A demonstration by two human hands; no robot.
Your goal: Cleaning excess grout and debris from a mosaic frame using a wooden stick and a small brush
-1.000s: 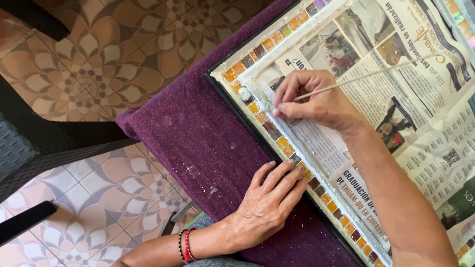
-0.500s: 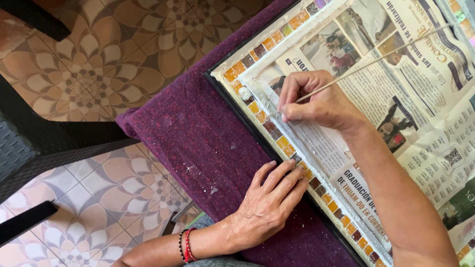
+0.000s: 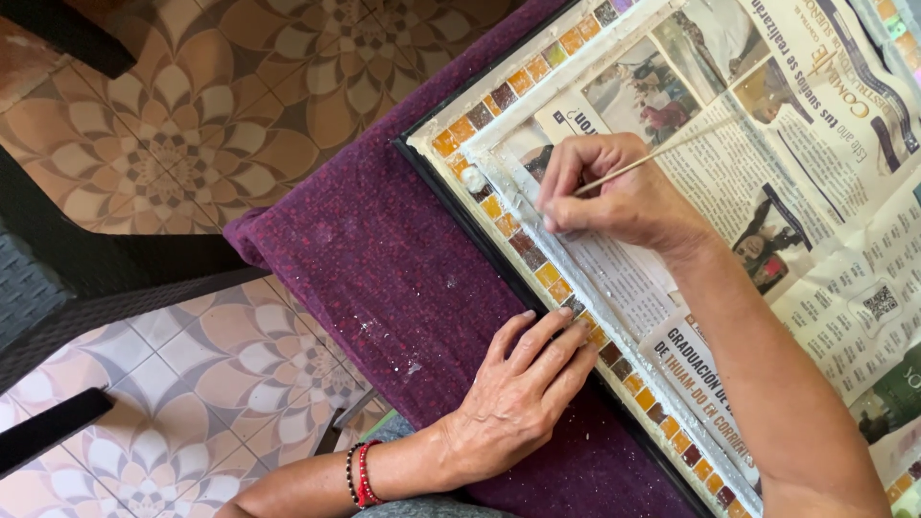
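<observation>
Your right hand (image 3: 614,197) pinches a thin wooden stick (image 3: 662,153) over the mosaic frame (image 3: 537,264), working its white grout; your left hand (image 3: 523,388), fingers flat, steadies the frame's near edge.

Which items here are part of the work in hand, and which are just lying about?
In use: right hand gripping thin wooden stick; left hand steadying mosaic tile frame; newspaper; purple cloth.
Lying about: dark chair; patterned floor tiles.

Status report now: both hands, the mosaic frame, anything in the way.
Right hand pinching thin stick at mosaic frame. Left hand flat, fingertips on frame's edge, palm on purple cloth. Newspaper covers centre. Nothing blocking.
</observation>
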